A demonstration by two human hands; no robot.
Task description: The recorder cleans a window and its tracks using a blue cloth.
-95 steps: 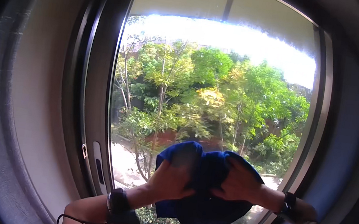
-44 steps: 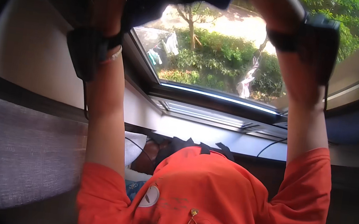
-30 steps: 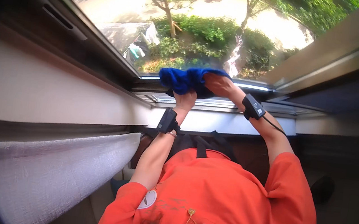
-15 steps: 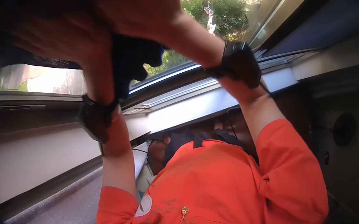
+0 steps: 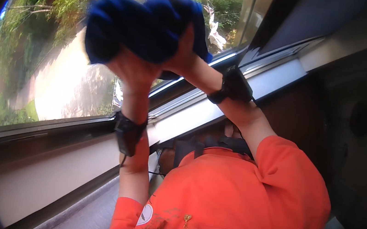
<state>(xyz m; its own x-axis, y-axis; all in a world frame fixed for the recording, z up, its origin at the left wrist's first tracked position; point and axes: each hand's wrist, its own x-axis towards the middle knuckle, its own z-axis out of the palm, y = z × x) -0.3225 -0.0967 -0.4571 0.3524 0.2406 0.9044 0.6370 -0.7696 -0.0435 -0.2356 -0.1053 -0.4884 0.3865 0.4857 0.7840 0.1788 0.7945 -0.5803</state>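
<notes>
- Up before the window pane, the blue cloth sits bunched at both hands; whether it touches the glass cannot be told.
- Its long axis runs roughly left to right, both ends drooping a little.
- The right hand pinches the cloth in its grip, one digit lying up the near side.
- The left hand shows its heel below the cloth; its fingers are hidden, so its grip cannot be told.
- Black wrist devices sit on both wrists; the pale sill runs between the forearms.
- The cloth blocks part of the pane.

Leafy branches; sunlit path outside
</notes>
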